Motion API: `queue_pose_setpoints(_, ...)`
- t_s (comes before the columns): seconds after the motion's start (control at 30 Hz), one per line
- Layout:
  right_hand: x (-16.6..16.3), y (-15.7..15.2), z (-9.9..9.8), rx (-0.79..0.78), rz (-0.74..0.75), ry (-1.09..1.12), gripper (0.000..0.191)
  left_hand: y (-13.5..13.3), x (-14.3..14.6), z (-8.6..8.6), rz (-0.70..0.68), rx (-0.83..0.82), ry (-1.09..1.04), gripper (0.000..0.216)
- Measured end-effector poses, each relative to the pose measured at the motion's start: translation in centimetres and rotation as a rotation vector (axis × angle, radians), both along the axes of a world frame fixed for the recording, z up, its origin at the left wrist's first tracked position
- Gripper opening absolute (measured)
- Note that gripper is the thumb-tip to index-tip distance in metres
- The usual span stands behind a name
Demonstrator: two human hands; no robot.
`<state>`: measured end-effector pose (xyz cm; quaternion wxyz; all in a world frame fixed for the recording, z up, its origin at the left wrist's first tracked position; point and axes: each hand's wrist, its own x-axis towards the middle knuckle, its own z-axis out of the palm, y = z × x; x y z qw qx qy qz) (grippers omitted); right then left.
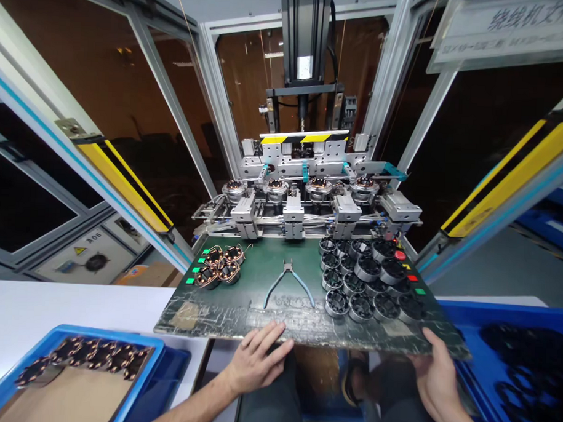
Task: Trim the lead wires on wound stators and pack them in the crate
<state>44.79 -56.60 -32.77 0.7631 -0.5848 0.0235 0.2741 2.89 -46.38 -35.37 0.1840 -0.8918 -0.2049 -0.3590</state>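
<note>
My left hand [261, 357] lies at the front edge of the green worktop [255, 296], palm down, fingers stretched out, holding nothing. My right hand [436, 373] is at the same edge, further right. Its thumb points up at the edge, apart from the fingers, which are partly hidden below. A pair of pliers [287, 270] with blue handles lies spread in the middle of the worktop. To its right stand several rows of bare stator cores [361, 306], some stacked. Several copper-wound stators [229, 272] sit to the left.
Behind the worktop, a winding machine [294, 210] holds a row of stators [318, 186] under a yellow-black striped bar [304, 138]. A blue tray [154, 348] with wound stators and cardboard is at lower left. A blue bin [472, 313] with dark parts stands right. Yellow side guards [125, 184] flank the opening.
</note>
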Motion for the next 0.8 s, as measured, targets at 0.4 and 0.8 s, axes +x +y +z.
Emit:
queue_pose_setpoints(0.4, 0.1, -0.13, -0.25, 0.006, 0.007, -0.013, 0.06, 0.04, -0.08, -0.4, 0.019, 0.022, 0.014, 0.06)
queue_pose_setpoints(0.8, 0.18, -0.23, -0.42, -0.009, 0.024, -0.024, 0.061, -0.03, -0.1, -0.21, 0.026, 0.016, 0.026, 0.058)
